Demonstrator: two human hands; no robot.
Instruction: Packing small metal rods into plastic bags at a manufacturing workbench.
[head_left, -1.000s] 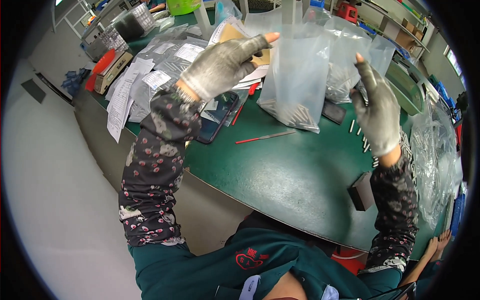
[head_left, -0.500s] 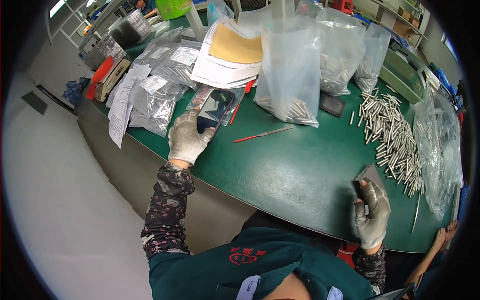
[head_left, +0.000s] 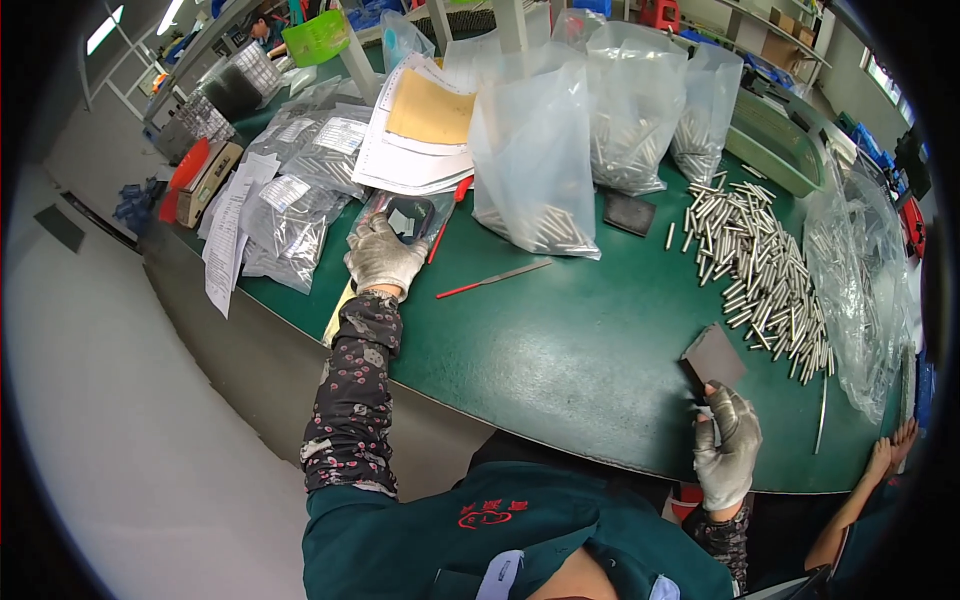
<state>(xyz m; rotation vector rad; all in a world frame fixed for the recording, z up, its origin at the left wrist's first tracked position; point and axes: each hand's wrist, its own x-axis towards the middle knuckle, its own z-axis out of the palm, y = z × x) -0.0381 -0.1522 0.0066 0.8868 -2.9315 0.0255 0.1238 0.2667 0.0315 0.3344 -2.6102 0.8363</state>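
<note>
My left hand (head_left: 384,258), in a pale fingerless-looking glove, is closed about the near end of a dark smartphone (head_left: 418,212). The fingers hide part of the phone, beside clear plastic bags. Toward the front right, my right hand (head_left: 727,445), gloved likewise, has its bent fingers at the lower corner of a flat dark grey square pad (head_left: 716,356). Beyond that pad spreads a loose heap of short metal pins (head_left: 765,270). Between my hands lies a thin file with a red handle (head_left: 492,279).
Standing plastic bags of pins (head_left: 535,170) line the back. Papers with a tan sheet (head_left: 430,107) adjoin flat bags (head_left: 285,225). A green tray (head_left: 770,145) and crumpled plastic (head_left: 855,290) lie right. Another person's hands (head_left: 893,450) rest at the right edge.
The phone lies flatter and more of it is covered by my left hand. My right hand has shifted down the pad, showing more of its face. The whole view has turned slightly.
</note>
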